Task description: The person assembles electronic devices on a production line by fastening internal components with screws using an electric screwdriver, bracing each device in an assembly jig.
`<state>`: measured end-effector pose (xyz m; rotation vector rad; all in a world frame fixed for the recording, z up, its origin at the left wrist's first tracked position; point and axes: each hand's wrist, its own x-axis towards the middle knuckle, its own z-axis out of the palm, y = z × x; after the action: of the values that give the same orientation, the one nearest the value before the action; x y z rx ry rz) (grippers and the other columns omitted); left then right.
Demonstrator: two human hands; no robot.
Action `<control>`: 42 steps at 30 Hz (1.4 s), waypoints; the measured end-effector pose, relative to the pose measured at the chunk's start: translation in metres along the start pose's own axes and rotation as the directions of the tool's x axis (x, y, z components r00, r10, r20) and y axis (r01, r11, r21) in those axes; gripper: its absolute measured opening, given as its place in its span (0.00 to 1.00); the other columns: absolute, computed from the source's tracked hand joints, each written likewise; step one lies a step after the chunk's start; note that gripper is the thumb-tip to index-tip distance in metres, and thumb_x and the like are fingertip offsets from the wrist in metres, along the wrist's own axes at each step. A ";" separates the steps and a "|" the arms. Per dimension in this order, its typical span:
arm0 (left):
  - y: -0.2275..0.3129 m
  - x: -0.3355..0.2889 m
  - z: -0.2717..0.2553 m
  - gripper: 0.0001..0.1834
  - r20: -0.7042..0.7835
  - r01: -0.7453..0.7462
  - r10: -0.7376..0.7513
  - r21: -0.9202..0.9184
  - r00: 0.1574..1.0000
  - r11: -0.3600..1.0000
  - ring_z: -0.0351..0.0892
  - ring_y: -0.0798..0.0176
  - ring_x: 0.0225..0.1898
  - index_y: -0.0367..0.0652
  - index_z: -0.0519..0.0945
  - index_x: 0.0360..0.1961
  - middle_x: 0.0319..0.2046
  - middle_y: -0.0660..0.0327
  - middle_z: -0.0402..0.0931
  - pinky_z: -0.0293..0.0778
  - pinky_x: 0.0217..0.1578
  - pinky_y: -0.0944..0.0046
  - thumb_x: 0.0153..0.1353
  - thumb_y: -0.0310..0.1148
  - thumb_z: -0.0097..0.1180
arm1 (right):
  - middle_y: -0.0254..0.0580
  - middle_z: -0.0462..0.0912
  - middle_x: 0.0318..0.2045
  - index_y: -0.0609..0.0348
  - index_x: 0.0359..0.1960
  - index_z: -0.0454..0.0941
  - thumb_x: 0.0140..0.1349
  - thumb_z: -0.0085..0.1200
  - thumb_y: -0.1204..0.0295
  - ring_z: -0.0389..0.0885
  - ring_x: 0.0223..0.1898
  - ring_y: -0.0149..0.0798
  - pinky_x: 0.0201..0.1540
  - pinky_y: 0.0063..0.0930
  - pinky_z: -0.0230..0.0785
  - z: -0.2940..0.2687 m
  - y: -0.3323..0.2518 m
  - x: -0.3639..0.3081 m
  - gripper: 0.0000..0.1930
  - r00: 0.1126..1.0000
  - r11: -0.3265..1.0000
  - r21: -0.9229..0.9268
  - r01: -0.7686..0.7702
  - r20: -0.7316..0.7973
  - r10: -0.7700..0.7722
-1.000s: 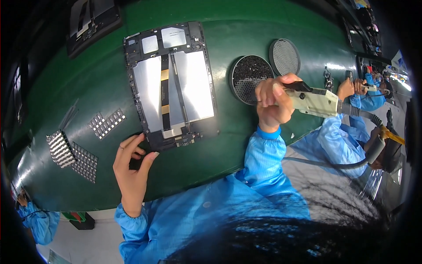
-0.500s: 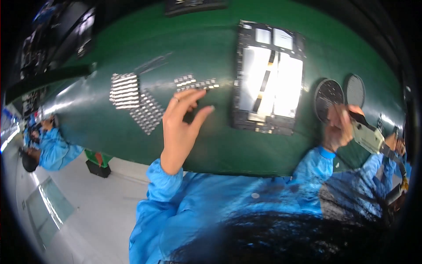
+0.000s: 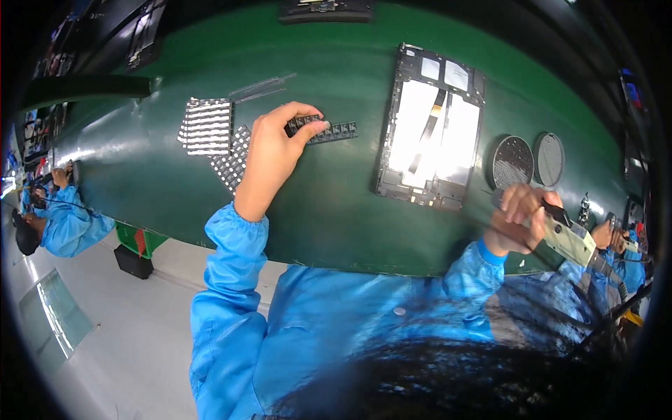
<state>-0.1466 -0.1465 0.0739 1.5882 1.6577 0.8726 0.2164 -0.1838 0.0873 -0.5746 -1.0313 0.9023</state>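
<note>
The black component strip lies on the green table, just left of the opened tablet frame. The left hand reaches forward, wrist straight, fingertips pinching the strip's left end (thumb underneath, hidden). Left of the strip sit grey part sheets, touching one another; bare green mat stretches toward the near edge. Right of the frame, beyond two round mesh dishes, the right hand grips an electric screwdriver.
</note>
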 end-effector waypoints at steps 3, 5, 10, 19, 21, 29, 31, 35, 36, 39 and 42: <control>-0.002 -0.001 0.010 0.07 -0.078 -0.155 0.172 0.188 0.982 0.970 0.80 0.59 0.38 0.41 0.84 0.33 0.36 0.60 0.81 0.71 0.43 0.61 0.53 0.28 0.68 | 0.30 0.63 0.16 0.60 0.53 0.68 0.63 0.49 0.70 0.61 0.15 0.28 0.20 0.27 0.59 0.018 0.007 -0.006 0.17 1.000 0.999 0.050 -0.021 0.002 0.021; 0.007 -0.003 0.012 0.07 -0.087 -0.186 0.249 0.443 0.965 0.877 0.76 0.60 0.42 0.42 0.83 0.33 0.39 0.65 0.79 0.62 0.48 0.59 0.53 0.31 0.68 | 0.31 0.63 0.15 0.60 0.52 0.67 0.63 0.49 0.70 0.61 0.15 0.29 0.20 0.28 0.60 0.026 0.010 -0.007 0.16 0.997 0.992 0.117 -0.055 0.054 0.049; 0.015 0.000 0.008 0.07 -0.071 -0.286 0.341 0.401 0.937 0.870 0.76 0.63 0.43 0.44 0.83 0.32 0.39 0.67 0.79 0.58 0.49 0.59 0.53 0.32 0.68 | 0.32 0.63 0.14 0.60 0.51 0.67 0.63 0.49 0.72 0.62 0.14 0.30 0.20 0.29 0.61 0.041 0.014 -0.008 0.15 0.995 0.985 0.149 -0.081 0.072 0.071; 0.006 0.029 0.007 0.07 -0.253 -0.394 0.478 0.320 0.841 0.862 0.79 0.60 0.34 0.43 0.84 0.30 0.30 0.64 0.81 0.65 0.43 0.62 0.52 0.30 0.69 | 0.31 0.63 0.14 0.61 0.50 0.67 0.64 0.48 0.72 0.62 0.14 0.30 0.20 0.29 0.61 0.051 0.015 -0.007 0.14 0.992 0.984 0.135 -0.114 0.071 0.105; 0.013 0.023 0.016 0.08 -0.246 -0.390 0.405 0.111 0.881 0.914 0.80 0.58 0.31 0.41 0.85 0.35 0.29 0.59 0.82 0.71 0.38 0.62 0.53 0.29 0.68 | 0.31 0.63 0.14 0.61 0.50 0.67 0.65 0.48 0.72 0.62 0.14 0.29 0.20 0.29 0.61 0.052 0.015 -0.007 0.14 0.992 0.985 0.126 -0.115 0.071 0.106; 0.034 -0.018 0.064 0.11 0.229 -0.059 0.169 -0.423 0.959 0.904 0.81 0.65 0.35 0.35 0.85 0.44 0.34 0.56 0.82 0.76 0.38 0.67 0.60 0.21 0.61 | 0.32 0.63 0.14 0.62 0.50 0.66 0.64 0.47 0.72 0.61 0.14 0.29 0.20 0.29 0.61 0.055 0.018 -0.007 0.14 0.992 0.983 0.144 -0.118 0.067 0.109; 0.038 -0.017 0.065 0.10 0.155 -0.193 0.246 -0.293 0.957 0.936 0.82 0.61 0.34 0.36 0.86 0.42 0.34 0.55 0.82 0.76 0.36 0.65 0.58 0.22 0.62 | 0.32 0.63 0.14 0.61 0.49 0.66 0.64 0.47 0.72 0.62 0.14 0.29 0.20 0.29 0.61 0.056 0.017 -0.006 0.13 0.991 0.984 0.134 -0.117 0.084 0.106; 0.035 -0.016 0.066 0.10 0.167 -0.206 0.248 -0.234 0.954 0.950 0.82 0.58 0.34 0.36 0.86 0.41 0.33 0.54 0.83 0.76 0.36 0.64 0.57 0.22 0.64 | 0.32 0.63 0.15 0.61 0.49 0.66 0.64 0.47 0.72 0.62 0.13 0.29 0.20 0.29 0.61 0.058 0.017 -0.006 0.13 0.989 0.987 0.113 -0.115 0.105 0.103; 0.033 -0.015 0.066 0.09 0.176 -0.194 0.239 -0.241 0.955 0.951 0.82 0.59 0.34 0.36 0.86 0.40 0.33 0.54 0.83 0.76 0.35 0.65 0.57 0.23 0.64 | 0.32 0.63 0.15 0.61 0.49 0.66 0.64 0.47 0.72 0.62 0.13 0.29 0.20 0.29 0.61 0.059 0.017 -0.006 0.13 0.989 0.987 0.113 -0.116 0.105 0.105; 0.039 -0.014 0.061 0.08 0.233 -0.021 0.105 -0.337 0.967 0.941 0.82 0.61 0.32 0.35 0.85 0.39 0.33 0.54 0.84 0.76 0.35 0.66 0.57 0.23 0.64 | 0.32 0.63 0.15 0.61 0.49 0.66 0.64 0.47 0.72 0.62 0.13 0.29 0.20 0.29 0.61 0.059 0.018 -0.006 0.13 0.988 0.987 0.114 -0.117 0.113 0.104; 0.042 -0.018 0.063 0.07 0.290 0.097 0.022 -0.388 0.957 0.916 0.82 0.63 0.31 0.35 0.85 0.37 0.33 0.54 0.84 0.75 0.33 0.67 0.57 0.24 0.65 | 0.32 0.64 0.15 0.60 0.49 0.66 0.64 0.47 0.72 0.63 0.14 0.29 0.20 0.28 0.61 0.059 0.020 -0.005 0.13 0.987 0.986 0.120 -0.114 0.123 0.100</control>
<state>-0.0705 -0.1620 0.0744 1.3208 1.2080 0.8480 0.1545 -0.1778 0.0948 -0.4786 -1.0471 1.0988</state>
